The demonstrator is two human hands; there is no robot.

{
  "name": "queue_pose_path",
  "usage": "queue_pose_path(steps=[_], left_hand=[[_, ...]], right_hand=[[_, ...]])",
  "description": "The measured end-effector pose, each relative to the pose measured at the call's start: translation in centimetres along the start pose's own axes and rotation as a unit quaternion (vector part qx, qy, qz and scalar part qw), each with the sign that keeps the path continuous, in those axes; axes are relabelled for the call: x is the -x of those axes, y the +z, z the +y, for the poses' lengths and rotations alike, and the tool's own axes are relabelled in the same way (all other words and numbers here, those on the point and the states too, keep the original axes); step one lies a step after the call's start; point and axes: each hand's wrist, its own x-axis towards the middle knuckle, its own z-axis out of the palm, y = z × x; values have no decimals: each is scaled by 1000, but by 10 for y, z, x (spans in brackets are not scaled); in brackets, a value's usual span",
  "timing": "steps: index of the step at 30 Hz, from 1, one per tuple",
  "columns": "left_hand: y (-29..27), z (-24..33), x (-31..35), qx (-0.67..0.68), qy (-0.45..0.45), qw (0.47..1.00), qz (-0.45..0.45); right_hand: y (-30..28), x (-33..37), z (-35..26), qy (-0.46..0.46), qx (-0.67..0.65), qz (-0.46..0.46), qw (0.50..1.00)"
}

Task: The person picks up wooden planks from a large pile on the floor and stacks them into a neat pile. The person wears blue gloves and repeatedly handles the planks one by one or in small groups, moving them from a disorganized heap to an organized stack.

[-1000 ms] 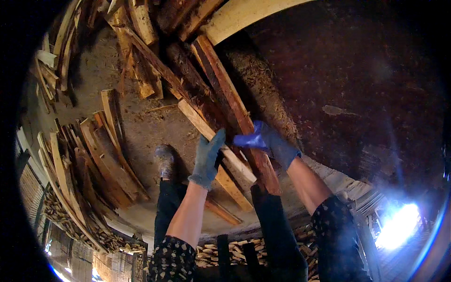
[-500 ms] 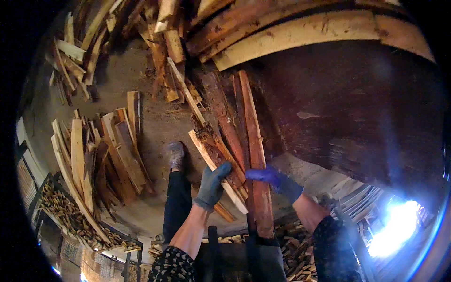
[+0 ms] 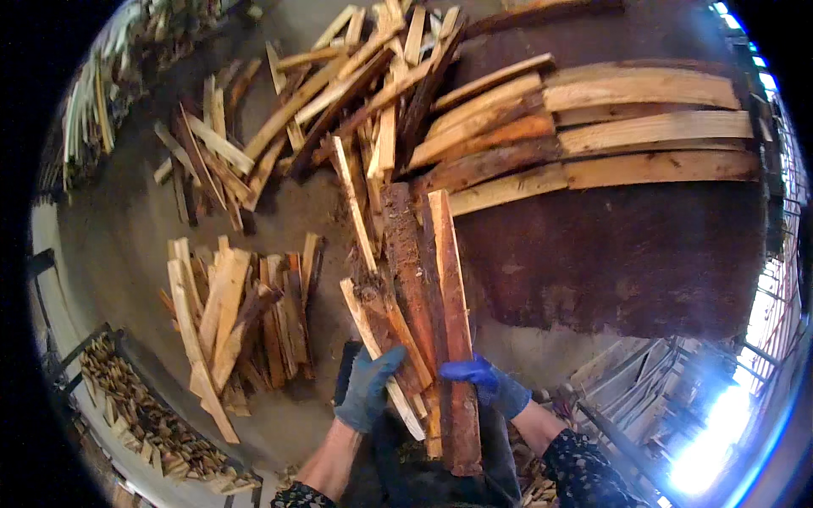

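dim light surrounds the board; white glare with blue fringes flares below its right end; bars beyond its right side bend, overexposed.

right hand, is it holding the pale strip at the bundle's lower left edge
No, the right hand grips the reddish-brown board, while the left hand holds that pale strip.

Left hand low, near centre of frame: blue-green glove, closed in a grip, thumb angled toward upper right. Left forearm bare below the glove, slanting up and right from the lower edge; left sleeve dark, patterned. Right hand apart, at similar height, right of centre: blue glove, fingers brighter, curled leftward, gripping. Right forearm slants up-left; right sleeve patterned too.
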Motion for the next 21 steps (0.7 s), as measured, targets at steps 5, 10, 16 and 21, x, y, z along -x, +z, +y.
queue_pose_path(steps=[5,10,16,21], left_hand=[[81,104,-31,-211,129,969,-22],[217,293,-73,-256,370,888,-96],[274,311,-84,-212,304,917,-147],[257,226,-98,-94,102,963,-231]], right_hand=[[12,-42,-72,-128,-8,37,991],[64,-80,-323,-324,71,-86,940],[5,-68,-371,-467,50,-70,880],[-51,-63,-306,-422,78,-22,903]])
